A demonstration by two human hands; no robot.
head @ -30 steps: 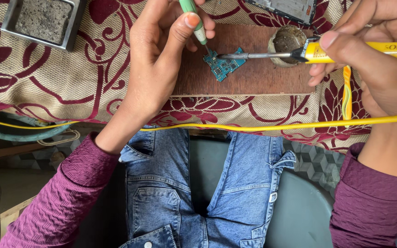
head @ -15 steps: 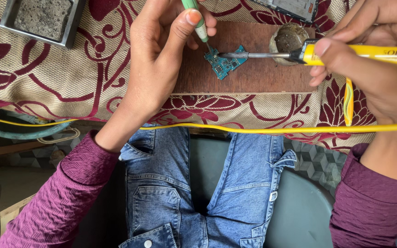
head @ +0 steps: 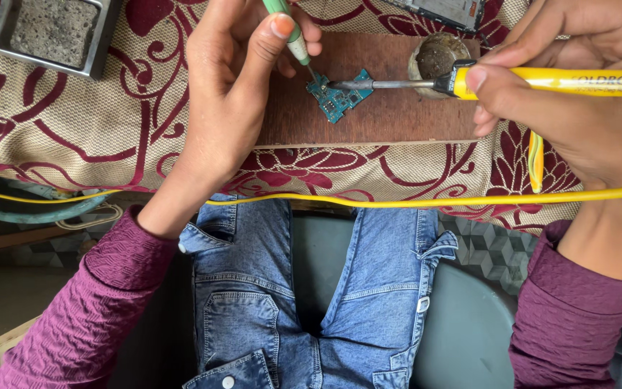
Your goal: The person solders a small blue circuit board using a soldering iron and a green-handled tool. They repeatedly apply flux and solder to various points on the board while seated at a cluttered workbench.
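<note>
Down from the head camera, both hands work over a small teal circuit board (head: 338, 96) that lies flat on a brown wooden board (head: 376, 115). That wooden board rests on a tabletop covered with a beige cloth (head: 109, 137) patterned in dark red flowers.

At the left, the left hand (head: 232, 94) has its fingers (head: 271, 39) pinched together on a thin green-and-white tool (head: 287, 27). The tool slants down so that its fine tip meets the upper left corner of the circuit board.

At the right, the right hand (head: 570, 108) is wrapped around the yellow handle of a soldering iron (head: 484, 79), with a fingertip pressed on the handle's front end. The iron lies nearly level, and its dark metal tip reaches left onto the top edge of the circuit board, just beside the tip of the green tool. A yellow cord (head: 397, 202) runs across the near edge of the tabletop.

Behind the iron's shaft stands a small round tin (head: 437, 54) with dark, crusted contents. At the upper left corner sits a metal tray (head: 52, 32) holding a grey, rough sponge-like pad. Part of a dark flat device (head: 462, 11) shows at the top edge.

Below the tabletop, the person's blue jeans (head: 253, 288) and maroon sleeves (head: 88, 310) are in sight.
</note>
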